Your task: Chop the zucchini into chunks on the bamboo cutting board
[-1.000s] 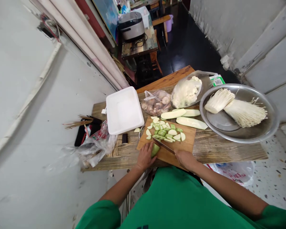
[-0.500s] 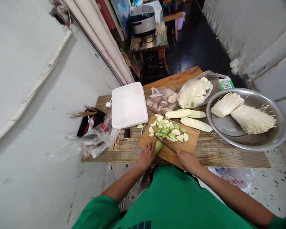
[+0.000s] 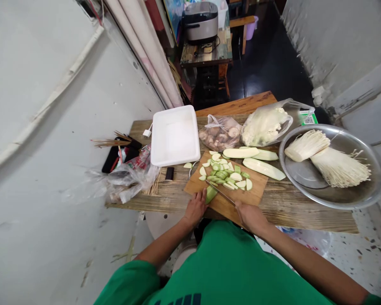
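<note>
My left hand is closed on a piece of zucchini at the near left of the wooden cutting board. In my right hand is the handle of a knife; its blade points up and left, lying close along the zucchini piece. Whether the edge touches the zucchini cannot be made out. Beyond the blade, many pale green zucchini slices are spread over the board. Halved zucchini lengths lie behind and to the right, one overlapping the board's corner.
A white plastic tub stands at the back left, beside a bag of mushrooms and a bag of cauliflower. On the right, a metal basin holds enoki mushrooms. Skewers and crumpled plastic lie left.
The view has shifted slightly, so the far room and left wall sit differently in the picture. Both hands, the knife and the zucchini piece keep nearly the same places.
</note>
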Tool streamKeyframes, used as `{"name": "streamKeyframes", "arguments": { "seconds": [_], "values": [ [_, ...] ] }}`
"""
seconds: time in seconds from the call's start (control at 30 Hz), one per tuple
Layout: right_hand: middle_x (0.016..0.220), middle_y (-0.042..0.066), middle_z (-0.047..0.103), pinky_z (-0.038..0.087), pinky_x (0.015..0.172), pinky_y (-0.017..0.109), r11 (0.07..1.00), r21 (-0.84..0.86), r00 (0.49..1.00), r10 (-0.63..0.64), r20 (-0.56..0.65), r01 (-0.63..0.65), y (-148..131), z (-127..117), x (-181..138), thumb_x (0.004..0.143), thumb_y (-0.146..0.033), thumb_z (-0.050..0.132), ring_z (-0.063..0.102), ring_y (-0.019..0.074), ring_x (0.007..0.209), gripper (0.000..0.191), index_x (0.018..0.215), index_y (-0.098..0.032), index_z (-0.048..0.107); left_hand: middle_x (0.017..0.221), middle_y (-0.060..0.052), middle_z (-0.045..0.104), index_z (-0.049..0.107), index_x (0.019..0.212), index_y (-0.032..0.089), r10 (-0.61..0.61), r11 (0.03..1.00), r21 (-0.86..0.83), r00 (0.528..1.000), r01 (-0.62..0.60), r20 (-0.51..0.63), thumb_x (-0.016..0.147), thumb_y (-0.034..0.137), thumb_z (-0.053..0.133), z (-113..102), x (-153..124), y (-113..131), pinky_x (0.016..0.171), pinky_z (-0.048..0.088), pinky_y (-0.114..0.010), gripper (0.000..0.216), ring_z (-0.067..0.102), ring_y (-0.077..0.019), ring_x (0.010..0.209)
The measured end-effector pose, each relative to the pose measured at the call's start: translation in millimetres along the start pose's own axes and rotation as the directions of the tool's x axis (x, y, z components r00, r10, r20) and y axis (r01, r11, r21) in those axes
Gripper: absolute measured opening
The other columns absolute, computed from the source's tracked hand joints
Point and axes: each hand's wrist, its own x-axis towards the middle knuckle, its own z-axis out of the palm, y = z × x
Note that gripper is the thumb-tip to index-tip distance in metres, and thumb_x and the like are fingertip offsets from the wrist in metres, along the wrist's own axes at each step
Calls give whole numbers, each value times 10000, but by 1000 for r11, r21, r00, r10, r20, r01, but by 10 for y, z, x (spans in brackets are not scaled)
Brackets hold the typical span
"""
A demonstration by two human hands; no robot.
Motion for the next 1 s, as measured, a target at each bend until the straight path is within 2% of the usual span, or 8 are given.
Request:
{"name": "streamKeyframes", "arguments": {
  "seconds": [0.33, 0.6, 0.93, 1.0],
  "values": [
    [1019, 169, 778, 502, 743, 315, 1000, -8, 999, -16, 33, 16, -2, -57, 34, 993, -171, 381, 746, 300, 984, 499, 1485, -106, 431, 1405, -188, 535, 258, 1618, 156, -30, 1000, 4, 999, 30, 30, 966, 293, 564, 3, 1, 26, 942, 529, -433, 733, 494, -323, 1246],
    [1015, 149, 779, 509, 773, 315, 1000, -11, 999, -13, 51, 14, -18, -75, 7, 972, -173, 375, 743, 288, 1007, 544, 1514, -134, 408, 1413, -177, 534, 250, 1624, 208, -33, 999, 26, 999, 33, 11, 954, 270, 577, 19, 8, 41, 900, 547, -423, 748, 509, -321, 1238],
    [1080, 173, 769, 533, 812, 365, 1000, 0, 998, -2, 68, 2, -56, -125, -20, 971, -179, 403, 735, 319, 1016, 587, 1556, -140, 374, 1388, -188, 556, 294, 1604, 158, -54, 999, 7, 998, 54, 23, 972, 283, 590, -126, -21, 105, 866, 547, -380, 710, 509, -319, 1246],
    [1075, 196, 767, 537, 801, 387, 1000, 7, 999, -13, 36, 13, -75, -107, -36, 953, -160, 416, 733, 341, 987, 566, 1517, -116, 429, 1390, -194, 555, 299, 1597, 144, -56, 998, 1, 998, 56, 30, 973, 284, 586, -128, -22, 109, 859, 551, -394, 701, 507, -327, 1244]
  ]
}}
